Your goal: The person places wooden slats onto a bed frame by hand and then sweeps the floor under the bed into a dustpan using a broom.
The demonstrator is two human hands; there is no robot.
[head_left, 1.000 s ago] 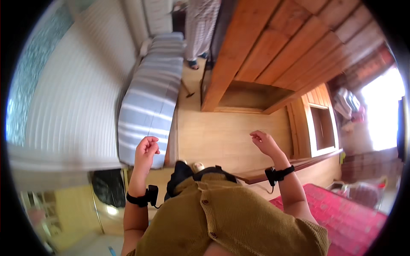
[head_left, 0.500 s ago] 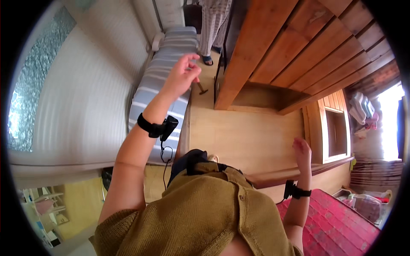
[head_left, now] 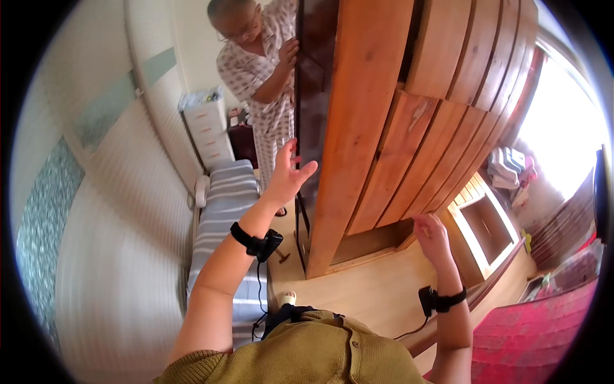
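Note:
A large piece of wooden furniture (head_left: 425, 121) with orange-brown slatted boards stands upright in front of me; its left side is a dark brown panel (head_left: 316, 83). Close to that dark side is my left hand (head_left: 286, 179), open, thumb and fingers apart, holding nothing. My right hand (head_left: 433, 235) has its fingers curled and overlaps the lower edge of the boards; nothing shows in it, and whether it touches the wood I cannot tell. Beyond the dark panel another person (head_left: 265, 83) in patterned clothes has a hand (head_left: 289, 52) on its edge.
A striped bench-like bed (head_left: 224, 211) runs along the left wall. Behind it stands a white drawer unit (head_left: 208, 128). A hammer (head_left: 281, 256) lies on the floor. To the right are a pale wooden cabinet (head_left: 486, 224) and a pink quilted mattress (head_left: 537, 339).
The view has tilted up, bringing the other person's upper body into sight. My left hand is now beside the dark panel, and my right hand has come up to the boards' lower edge.

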